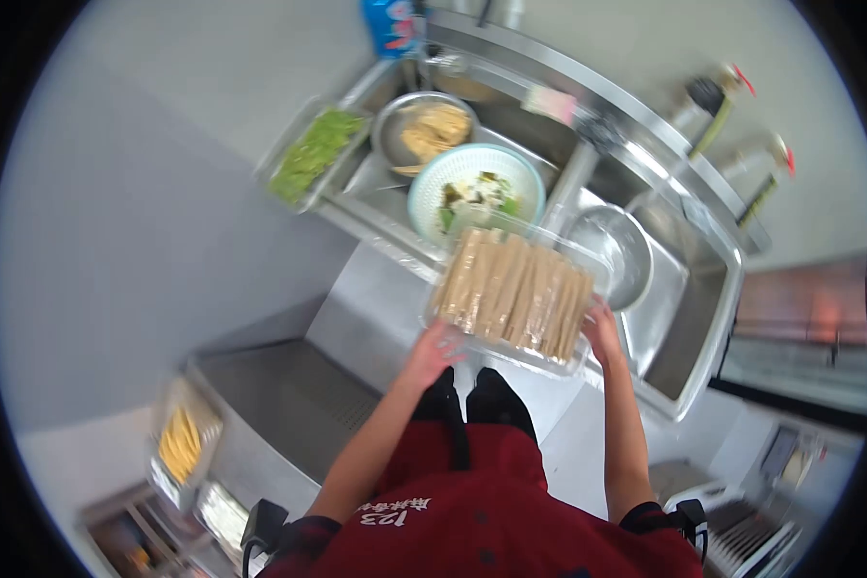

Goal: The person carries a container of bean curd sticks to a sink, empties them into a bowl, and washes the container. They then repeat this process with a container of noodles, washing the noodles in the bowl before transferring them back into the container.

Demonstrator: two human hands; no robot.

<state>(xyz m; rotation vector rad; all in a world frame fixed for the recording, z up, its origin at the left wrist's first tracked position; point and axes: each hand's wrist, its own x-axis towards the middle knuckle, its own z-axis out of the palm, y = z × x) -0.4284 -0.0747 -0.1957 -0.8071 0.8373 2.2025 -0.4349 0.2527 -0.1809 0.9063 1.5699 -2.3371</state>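
Had a red apron (539, 520) right under the camera, filling the bottom. Gripped a clear tray (511, 354) of brown sticks (515, 294) above the sink (374, 239) front edge, pinching the near left corner with left hand (433, 353) and right rim with right hand (602, 332). Couldn't make out the sticks clearly through glare. Lost part of the pale blue colander (432, 175) and big bowl (643, 255) behind the tray. Got blurry greens (318, 154) at the sink's left end.

"What colour are the sticks (515, 294)?"
"Light brown, and their tub (554, 366) is see-through."
"And the basket (429, 197)?"
"Pale blue."
"The top (535, 520)?"
"Dark red with white writing."
"The veggies (318, 154)?"
"Bright green."
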